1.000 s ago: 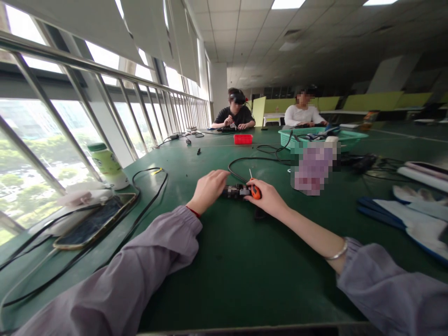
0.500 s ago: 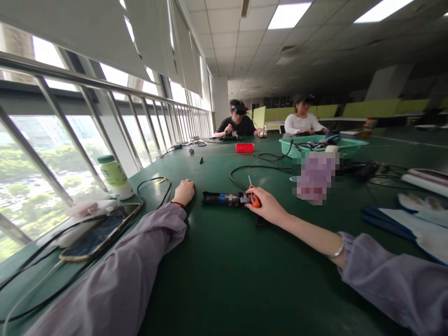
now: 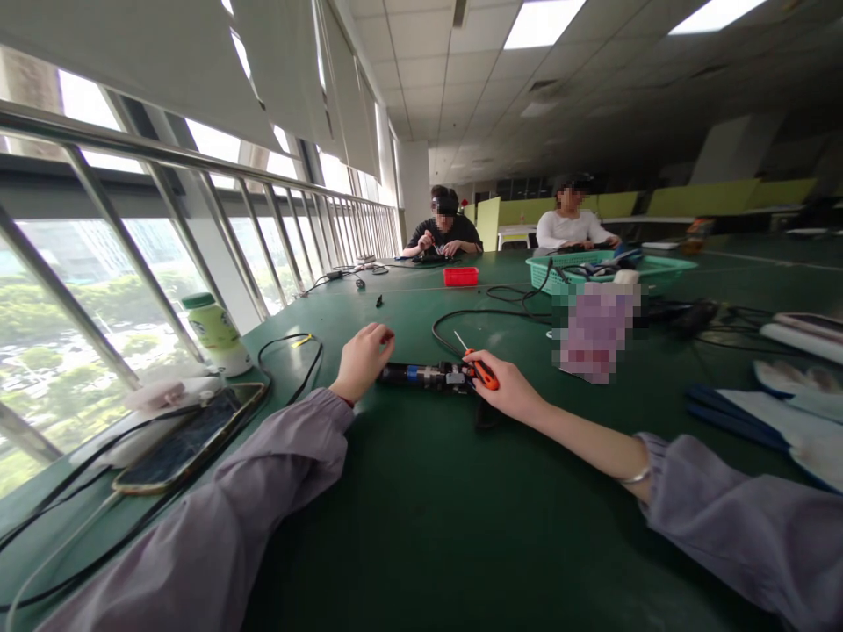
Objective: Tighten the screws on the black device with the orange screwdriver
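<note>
My right hand (image 3: pixel 510 384) is closed around a screwdriver (image 3: pixel 486 376) with an orange and black handle. Its thin metal shaft points up and away to the left. Beneath those fingers lies a black cylindrical device (image 3: pixel 428 377) with a blue band and a grey metal part, flat on the green table (image 3: pixel 421 518). Near the device's left end, my left hand (image 3: pixel 363 360) is held with its fingers curled together. Whatever those fingers may hold is hidden.
On the left are a phone (image 3: pixel 188 439), cables and a green-lidded bottle (image 3: pixel 217 333). A small red tray (image 3: pixel 460 276), a small black piece (image 3: pixel 379 301) and a green basket (image 3: pixel 559 276) stand farther back. Blue-white gloves (image 3: pixel 757 417) lie right. Two people sit at the far end.
My left hand has lifted and moved right, closer to the device's left end. The screwdriver in my right hand has tilted, its tip swinging left.
</note>
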`<state>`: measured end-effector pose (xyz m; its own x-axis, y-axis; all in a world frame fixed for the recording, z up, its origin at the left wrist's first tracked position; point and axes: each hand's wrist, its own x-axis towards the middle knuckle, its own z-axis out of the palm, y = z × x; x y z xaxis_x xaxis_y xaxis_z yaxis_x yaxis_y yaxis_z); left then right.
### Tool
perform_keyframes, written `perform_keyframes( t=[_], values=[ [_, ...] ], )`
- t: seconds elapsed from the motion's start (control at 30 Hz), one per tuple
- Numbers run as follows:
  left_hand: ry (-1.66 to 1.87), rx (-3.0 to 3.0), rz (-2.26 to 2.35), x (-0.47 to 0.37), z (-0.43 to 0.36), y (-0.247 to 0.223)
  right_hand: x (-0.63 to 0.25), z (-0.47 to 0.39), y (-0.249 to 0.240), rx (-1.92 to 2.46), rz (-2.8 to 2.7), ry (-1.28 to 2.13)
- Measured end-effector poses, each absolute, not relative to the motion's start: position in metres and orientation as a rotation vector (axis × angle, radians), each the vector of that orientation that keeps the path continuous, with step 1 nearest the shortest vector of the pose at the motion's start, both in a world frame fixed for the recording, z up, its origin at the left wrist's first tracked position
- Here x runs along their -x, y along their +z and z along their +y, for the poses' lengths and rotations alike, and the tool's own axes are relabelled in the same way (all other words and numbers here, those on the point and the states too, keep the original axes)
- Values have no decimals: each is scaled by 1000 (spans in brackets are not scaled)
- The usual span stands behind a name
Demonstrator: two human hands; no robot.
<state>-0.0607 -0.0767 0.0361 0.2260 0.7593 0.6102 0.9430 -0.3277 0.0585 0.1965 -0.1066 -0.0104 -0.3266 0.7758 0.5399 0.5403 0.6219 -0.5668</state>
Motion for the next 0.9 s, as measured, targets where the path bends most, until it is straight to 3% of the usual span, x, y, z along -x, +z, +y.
perform_keyframes(
  t=[0.1,0.23,0.47,0.67,0.9],
  values=[
    [-1067,2476,-1283,28,-101,31,-195,-107,-11,977,-2065,378],
    [-979,2654,-1037,-1,-119,11,-195,-106,-13,940,-2099,384],
    [-960,2579,-1074,-7,-110,-3,-197,-106,-13,958,-2123,366],
    [-817,2496,-1024,-8,-114,1,-198,-106,-14,963,-2135,339],
    [-419,2257,-747,-7,-119,7,-196,-109,-15,1003,-2023,280]
  ],
)
